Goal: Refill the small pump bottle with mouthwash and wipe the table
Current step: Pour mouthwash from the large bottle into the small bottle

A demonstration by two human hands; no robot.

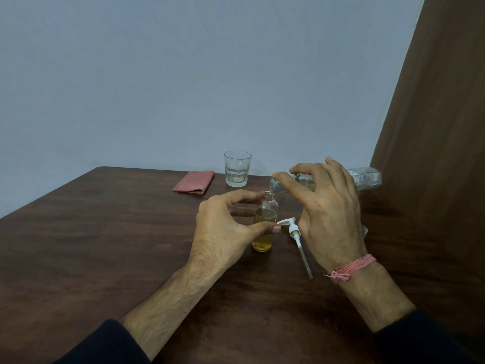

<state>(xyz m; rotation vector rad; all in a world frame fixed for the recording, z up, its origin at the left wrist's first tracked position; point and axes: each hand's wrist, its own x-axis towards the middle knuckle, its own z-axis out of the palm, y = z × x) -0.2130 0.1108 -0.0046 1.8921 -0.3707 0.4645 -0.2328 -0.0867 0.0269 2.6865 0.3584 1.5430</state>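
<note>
Right hand (328, 216) grips a tipped big bottle (364, 179), mouth over the small bottle (265, 224); left hand (225, 229) pinches the small bottle on the tabletop (105, 232).

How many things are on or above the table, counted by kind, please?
Bottles: 2, the small bottle and the large clear bottle
Drinking glass: 1
Pump head: 1
Folded red cloth: 1
Total: 5

Dark wood-grain tabletop (91, 232) set against a plain pale grey-blue wall (183, 74). Brown curtain (433, 127) hanging along the right edge. Soft, even indoor light.
</note>
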